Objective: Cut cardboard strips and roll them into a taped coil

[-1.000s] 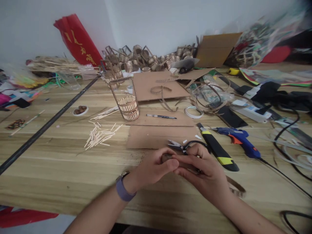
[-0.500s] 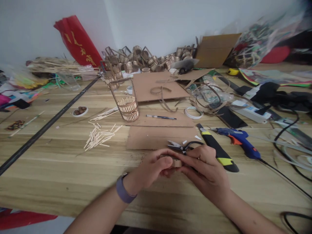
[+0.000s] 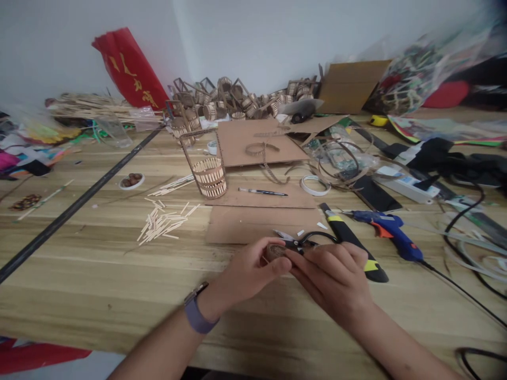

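Note:
My left hand (image 3: pixel 247 272) is closed around a small round brown cardboard piece (image 3: pixel 274 252), its face turned up and looking coiled. The fingertips of my right hand (image 3: pixel 336 277) pinch the right edge of the same piece, and the fingers partly hide it. Just beyond my hands, black-handled scissors (image 3: pixel 292 242) lie on a brown cardboard sheet (image 3: pixel 237 226). A small bucket of pale sticks with brown bands and a tall handle (image 3: pixel 209 178) stands farther off. Loose cut sticks (image 3: pixel 160 226) are scattered to its lower left.
On the right lie a black-and-yellow utility knife (image 3: pixel 343 232), a blue glue gun (image 3: pixel 390 229) with its cord, and a tape roll (image 3: pixel 315 185). A pen (image 3: pixel 263 192) rests on cardboard. A black rod (image 3: pixel 83 199) crosses the left side. Several small buckets (image 3: pixel 225 100) crowd the back.
The round piece has tilted so that its flat face shows upward instead of its side edge. My right hand has shifted slightly right; my left thumb now lies along the piece's near side.

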The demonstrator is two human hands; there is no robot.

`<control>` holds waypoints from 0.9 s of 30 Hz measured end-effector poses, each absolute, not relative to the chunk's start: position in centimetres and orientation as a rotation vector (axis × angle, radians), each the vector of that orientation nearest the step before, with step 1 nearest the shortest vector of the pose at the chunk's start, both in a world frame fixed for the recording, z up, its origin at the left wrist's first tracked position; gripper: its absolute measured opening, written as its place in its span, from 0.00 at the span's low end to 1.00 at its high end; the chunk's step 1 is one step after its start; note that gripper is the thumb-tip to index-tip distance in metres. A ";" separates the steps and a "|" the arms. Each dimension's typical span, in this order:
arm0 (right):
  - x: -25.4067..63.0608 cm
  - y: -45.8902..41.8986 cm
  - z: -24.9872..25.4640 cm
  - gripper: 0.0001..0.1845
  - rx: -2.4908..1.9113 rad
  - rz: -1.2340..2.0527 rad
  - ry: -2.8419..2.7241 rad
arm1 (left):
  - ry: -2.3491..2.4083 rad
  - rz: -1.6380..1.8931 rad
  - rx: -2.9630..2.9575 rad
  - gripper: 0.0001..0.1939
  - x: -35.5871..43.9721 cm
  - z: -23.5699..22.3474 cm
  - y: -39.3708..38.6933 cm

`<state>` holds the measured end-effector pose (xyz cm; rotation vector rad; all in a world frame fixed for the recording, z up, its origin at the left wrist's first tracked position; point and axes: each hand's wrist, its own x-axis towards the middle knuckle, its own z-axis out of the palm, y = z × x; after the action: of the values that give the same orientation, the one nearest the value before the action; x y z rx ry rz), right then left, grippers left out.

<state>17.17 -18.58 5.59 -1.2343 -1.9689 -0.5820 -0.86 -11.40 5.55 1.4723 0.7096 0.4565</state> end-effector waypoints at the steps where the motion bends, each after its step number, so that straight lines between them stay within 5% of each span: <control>1: 17.1 -18.6 5.4 0.05 -1.227 -0.599 -1.980 | 0.735 0.439 1.524 0.34 -0.9 5.5 -11.4; 8: 17.1 -18.9 4.8 0.09 -1.182 -0.590 -2.021 | 0.727 0.354 1.570 0.28 -1.2 6.0 -11.5; 23: 16.8 -19.1 7.1 0.16 -1.098 -0.276 -1.921 | 0.385 0.350 1.160 0.35 -1.3 6.4 -11.9; 27: 17.4 -19.0 6.1 0.12 -1.138 -0.348 -1.934 | 0.435 0.352 1.186 0.36 -1.1 6.2 -11.6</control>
<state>17.37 -18.99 6.06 -1.1377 -1.9343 -0.3475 -1.15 -11.60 6.16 1.1863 0.4352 0.3519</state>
